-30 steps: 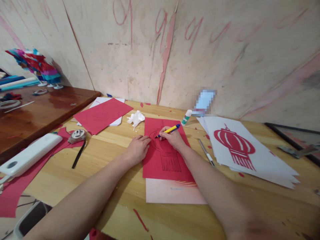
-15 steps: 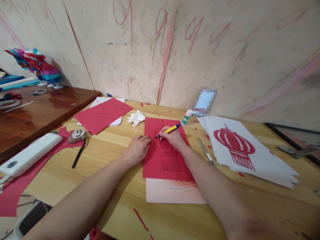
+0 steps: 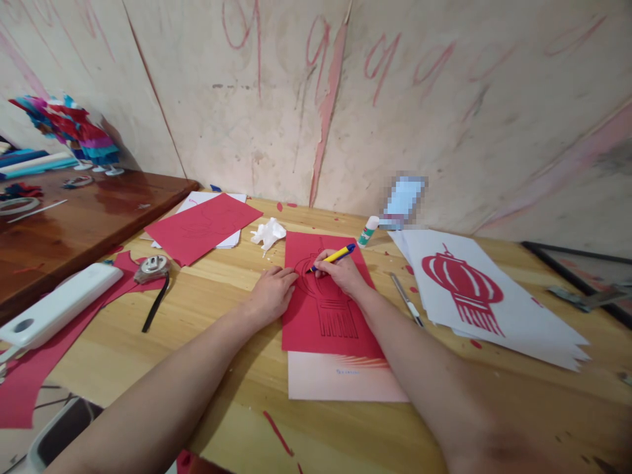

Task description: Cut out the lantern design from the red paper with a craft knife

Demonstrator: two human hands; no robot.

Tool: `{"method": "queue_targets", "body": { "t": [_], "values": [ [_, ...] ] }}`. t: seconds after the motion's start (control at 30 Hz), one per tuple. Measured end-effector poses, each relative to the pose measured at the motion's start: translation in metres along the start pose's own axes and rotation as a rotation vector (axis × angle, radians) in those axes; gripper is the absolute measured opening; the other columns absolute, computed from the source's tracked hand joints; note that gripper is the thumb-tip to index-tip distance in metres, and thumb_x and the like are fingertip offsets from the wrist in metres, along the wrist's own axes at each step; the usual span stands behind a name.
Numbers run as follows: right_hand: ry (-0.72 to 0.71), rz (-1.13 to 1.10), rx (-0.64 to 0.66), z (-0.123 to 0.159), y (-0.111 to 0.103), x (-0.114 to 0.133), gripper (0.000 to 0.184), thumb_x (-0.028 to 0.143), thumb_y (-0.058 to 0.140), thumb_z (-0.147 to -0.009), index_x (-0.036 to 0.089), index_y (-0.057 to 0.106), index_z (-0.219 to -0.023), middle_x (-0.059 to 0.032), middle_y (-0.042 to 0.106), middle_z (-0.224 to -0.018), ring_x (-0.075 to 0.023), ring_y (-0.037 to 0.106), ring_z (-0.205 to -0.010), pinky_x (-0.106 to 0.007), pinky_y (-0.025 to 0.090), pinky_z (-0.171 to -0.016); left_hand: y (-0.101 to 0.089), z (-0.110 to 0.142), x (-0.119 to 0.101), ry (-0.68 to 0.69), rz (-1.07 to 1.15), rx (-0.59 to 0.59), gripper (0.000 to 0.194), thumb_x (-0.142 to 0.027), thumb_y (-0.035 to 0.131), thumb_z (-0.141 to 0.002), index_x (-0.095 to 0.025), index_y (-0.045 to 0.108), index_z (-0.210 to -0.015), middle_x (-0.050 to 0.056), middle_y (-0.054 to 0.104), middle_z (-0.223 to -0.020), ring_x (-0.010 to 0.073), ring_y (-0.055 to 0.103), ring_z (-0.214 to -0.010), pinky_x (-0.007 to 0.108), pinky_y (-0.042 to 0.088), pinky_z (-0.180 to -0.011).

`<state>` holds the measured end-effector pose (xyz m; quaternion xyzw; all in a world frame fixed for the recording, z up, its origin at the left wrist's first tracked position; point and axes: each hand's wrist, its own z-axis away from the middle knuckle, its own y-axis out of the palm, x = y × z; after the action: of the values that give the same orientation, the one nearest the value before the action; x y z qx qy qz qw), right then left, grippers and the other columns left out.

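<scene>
In my right hand (image 3: pixel 338 271) is a yellow and blue pen (image 3: pixel 336 255), its tip on a red sheet of paper (image 3: pixel 301 329). Dark lines on that sheet outline a lantern with a fringe, partly covered by my hand. My left hand (image 3: pixel 272 291) lies flat at the sheet's left edge, fingers stretched out and touching the paper. Beneath the red sheet, a pale printed sheet or booklet (image 3: pixel 316 385) sticks out toward me. A cut-out red lantern (image 3: pixel 461 280) rests on white sheets (image 3: pixel 523 329) to the right.
A craft knife (image 3: pixel 407 299) lies right of the red sheet. Behind it are a glue stick (image 3: pixel 368 232), a blurred phone (image 3: pixel 405 201) and crumpled tissue (image 3: pixel 269 234). On the left are another red sheet (image 3: pixel 205 227), a tape measure (image 3: pixel 153 268) and a white device (image 3: pixel 62 306).
</scene>
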<state>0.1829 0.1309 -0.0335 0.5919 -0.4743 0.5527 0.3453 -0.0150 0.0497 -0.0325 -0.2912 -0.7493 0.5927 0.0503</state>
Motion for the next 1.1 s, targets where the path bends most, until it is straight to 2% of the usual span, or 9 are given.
{"method": "queue_targets", "body": {
  "t": [1.1],
  "values": [
    [0.005,-0.013,0.019,0.0009,-0.0004,0.0032,0.012,0.030,0.067,-0.064,0.020,0.061,-0.063,0.0006,0.061,-0.050,-0.0129,0.054,-0.049,-0.027,0.045,-0.055,-0.0019,-0.0003,-0.0019,-0.010,-0.037,0.017,0.028,-0.014,0.044,-0.094,-0.019,0.065,-0.111,0.009,0.069,-0.119,0.0252,0.061,-0.108,0.041,0.048,-0.101]
  ]
}}
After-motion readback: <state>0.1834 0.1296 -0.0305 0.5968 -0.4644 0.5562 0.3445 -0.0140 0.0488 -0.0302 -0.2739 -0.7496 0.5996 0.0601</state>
